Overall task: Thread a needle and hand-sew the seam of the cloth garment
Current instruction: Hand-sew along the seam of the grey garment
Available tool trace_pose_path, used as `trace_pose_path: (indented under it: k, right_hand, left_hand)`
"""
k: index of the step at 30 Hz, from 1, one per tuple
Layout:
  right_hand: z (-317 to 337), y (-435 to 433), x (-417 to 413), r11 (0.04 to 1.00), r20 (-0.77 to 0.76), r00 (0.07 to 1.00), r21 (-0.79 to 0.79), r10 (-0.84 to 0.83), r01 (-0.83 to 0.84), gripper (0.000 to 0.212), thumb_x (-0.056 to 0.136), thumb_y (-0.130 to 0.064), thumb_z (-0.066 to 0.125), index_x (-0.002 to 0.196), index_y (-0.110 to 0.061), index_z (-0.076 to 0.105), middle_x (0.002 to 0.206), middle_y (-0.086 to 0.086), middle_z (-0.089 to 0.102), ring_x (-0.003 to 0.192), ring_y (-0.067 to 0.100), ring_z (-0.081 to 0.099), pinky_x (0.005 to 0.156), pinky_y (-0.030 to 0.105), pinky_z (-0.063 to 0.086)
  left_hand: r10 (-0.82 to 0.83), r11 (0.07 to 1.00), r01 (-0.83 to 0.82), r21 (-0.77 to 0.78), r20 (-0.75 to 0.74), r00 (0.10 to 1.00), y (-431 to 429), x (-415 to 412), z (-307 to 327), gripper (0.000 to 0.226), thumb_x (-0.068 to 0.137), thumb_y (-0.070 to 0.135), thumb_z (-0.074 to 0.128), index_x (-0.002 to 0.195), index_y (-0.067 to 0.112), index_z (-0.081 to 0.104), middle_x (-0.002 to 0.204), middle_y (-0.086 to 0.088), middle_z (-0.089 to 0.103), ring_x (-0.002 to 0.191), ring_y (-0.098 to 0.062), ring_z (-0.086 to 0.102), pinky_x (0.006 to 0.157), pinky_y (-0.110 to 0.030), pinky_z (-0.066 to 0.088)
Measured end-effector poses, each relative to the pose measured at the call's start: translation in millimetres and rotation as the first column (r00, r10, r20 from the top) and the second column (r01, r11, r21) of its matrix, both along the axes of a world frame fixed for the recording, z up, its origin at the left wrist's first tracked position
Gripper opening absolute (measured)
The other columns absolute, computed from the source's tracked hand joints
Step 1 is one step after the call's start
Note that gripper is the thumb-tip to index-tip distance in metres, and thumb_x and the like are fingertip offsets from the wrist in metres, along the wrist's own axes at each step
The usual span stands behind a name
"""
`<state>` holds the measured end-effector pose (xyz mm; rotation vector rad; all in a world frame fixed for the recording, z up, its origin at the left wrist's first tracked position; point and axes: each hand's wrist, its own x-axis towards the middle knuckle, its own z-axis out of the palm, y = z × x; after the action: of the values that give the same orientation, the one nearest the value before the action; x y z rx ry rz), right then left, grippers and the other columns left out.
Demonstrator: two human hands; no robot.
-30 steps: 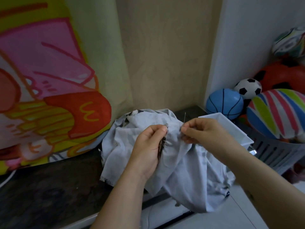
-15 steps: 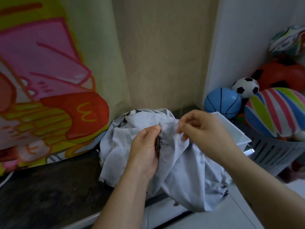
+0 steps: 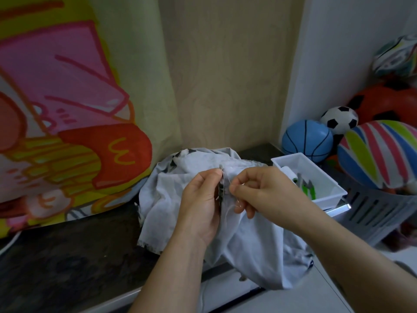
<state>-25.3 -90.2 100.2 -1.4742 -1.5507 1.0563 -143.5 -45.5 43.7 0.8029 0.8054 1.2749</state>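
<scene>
Head view: pale grey garment [image 3: 248, 240] heaped on dark desk [image 3: 67, 256], front edge hanging off. L hand [image 3: 200, 204] fingers pinch its folded seam upright; R hand [image 3: 259, 190] fingers clenched just beside seam, w/ thin thread [image 3: 228, 207] – needle not discernible. White tray [image 3: 325, 175] near, R of garment.

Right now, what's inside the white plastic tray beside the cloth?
The white plastic tray holds a green-handled tool and a white item. The right hand covers its near-left corner, so anything there is hidden.
</scene>
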Motion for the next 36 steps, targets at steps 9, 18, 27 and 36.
trace_pose_path:
  k: [9, 18, 27, 36]
  right_hand:
    - [1.4, -0.5, 4.5, 1.0, -0.001, 1.0, -0.024, -0.014, 0.014, 0.012, 0.089, -0.009, 0.059, 0.079, -0.007, 0.066, 0.053, 0.001, 0.065, 0.042, 0.007, 0.053, 0.047, 0.013, 0.047]
    - [1.3, 0.7, 9.2, 0.999, -0.014, 1.0, -0.041, -0.02, 0.02, 0.012, 0.088, -0.009, 0.058, 0.082, -0.004, 0.067, 0.054, 0.002, 0.066, 0.042, 0.006, 0.053, 0.048, 0.013, 0.046]
    - [4.2, 0.2, 10.6, 0.999, -0.017, 0.999, -0.027, -0.032, 0.031, 0.013, 0.088, -0.008, 0.057, 0.083, -0.001, 0.067, 0.052, 0.002, 0.065, 0.042, 0.007, 0.051, 0.049, 0.013, 0.046]
    - [1.4, 6.5, 22.6, 0.994, 0.051, 0.994, 0.052, -0.1, 0.098, 0.008, 0.086, -0.019, 0.065, 0.082, -0.012, 0.066, 0.049, -0.005, 0.063, 0.045, 0.005, 0.053, 0.05, 0.014, 0.046]
  left_hand:
    - [0.001, 1.0, -0.001, -0.002, 0.004, 1.0, -2.3, 3.0, 2.8, 0.013, 0.094, 0.013, 0.054, 0.087, 0.005, 0.061, 0.076, -0.013, 0.063, 0.073, -0.022, 0.063, 0.062, -0.03, 0.055]
    - [0.059, 0.998, -0.058, 0.035, -0.038, 0.998, -6.3, 7.0, 6.7, 0.017, 0.093, 0.011, 0.055, 0.078, 0.011, 0.063, 0.07, -0.01, 0.063, 0.07, -0.021, 0.06, 0.064, -0.032, 0.053]
    - [0.107, 0.979, -0.061, 0.196, -0.233, 0.967, -8.3, 3.9, 6.2, 0.021, 0.091, 0.013, 0.059, 0.073, 0.02, 0.065, 0.071, 0.002, 0.064, 0.071, -0.011, 0.06, 0.066, -0.025, 0.05]
    - [0.191, 0.928, 0.005, 0.373, -0.487, 0.852, -12.0, 0.0, 3.3, 0.015, 0.088, 0.023, 0.064, 0.076, 0.032, 0.066, 0.082, 0.002, 0.069, 0.079, -0.012, 0.064, 0.067, -0.021, 0.047]
